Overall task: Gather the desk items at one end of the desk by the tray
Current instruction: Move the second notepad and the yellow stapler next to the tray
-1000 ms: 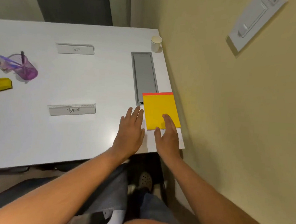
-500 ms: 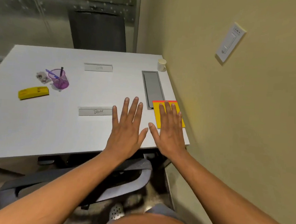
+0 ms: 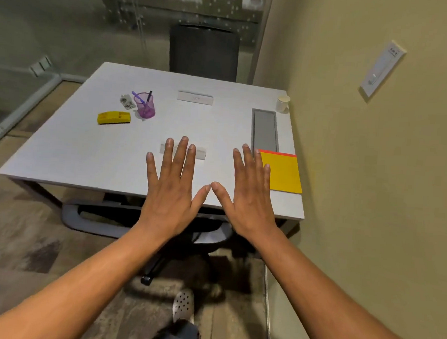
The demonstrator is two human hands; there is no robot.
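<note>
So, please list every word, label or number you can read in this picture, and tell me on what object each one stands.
No text can be read with certainty.
Far name plate: faint writing, too blurred to read.
Near name plate: mostly hidden by the left hand; nothing legible.
Wall switch plate: a small dark mark at the top, too small to read.
Yellow notepad, paper cup, yellow block: no visible text.

Grey recessed tray lies flush at the desk's right end, with the yellow red-edged notepad flat just before it. Purple pen cup upright, yellow block flat beside it, far left. Two white nameplates lie mid-desk.
</note>
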